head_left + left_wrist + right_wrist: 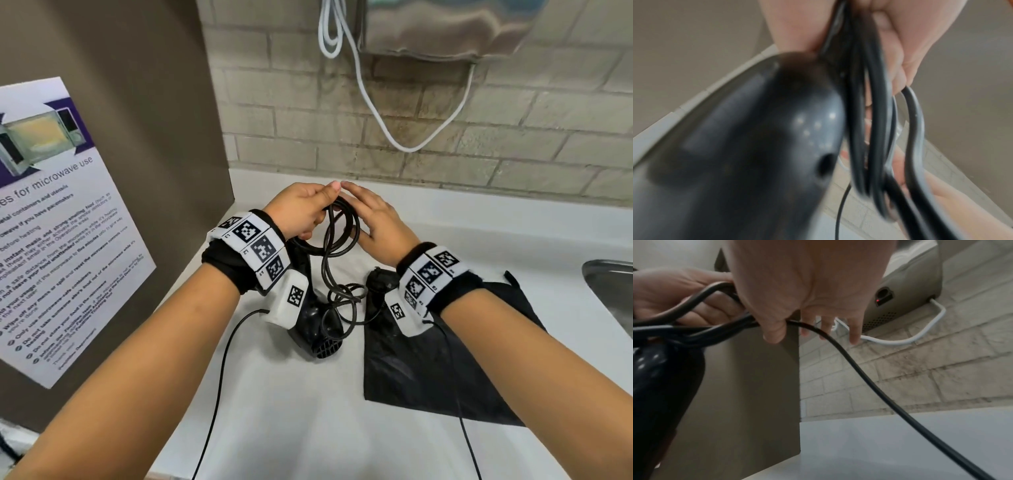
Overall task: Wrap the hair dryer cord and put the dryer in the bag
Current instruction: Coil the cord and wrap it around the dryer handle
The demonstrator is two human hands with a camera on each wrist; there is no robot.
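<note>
My left hand (301, 209) grips a bundle of black cord (342, 236) loops above the white counter. In the left wrist view the loops (877, 113) hang down from the curled fingers (896, 48). The black hair dryer (317, 329) sits under my left wrist with its grille facing me; whether it rests on the counter I cannot tell. My right hand (376, 222) is against the coil. Its thumb (774, 334) pins a cord strand (859, 374) while the other fingers stay straight. The black bag (428, 370) lies flat on the counter under my right forearm.
A steel sink (609, 291) is set into the counter (308, 428) at the right edge. A white cable (376, 113) hangs from a metal wall unit (445, 27) on the brick wall. A brown side panel carrying a microwave notice (51, 222) closes off the left.
</note>
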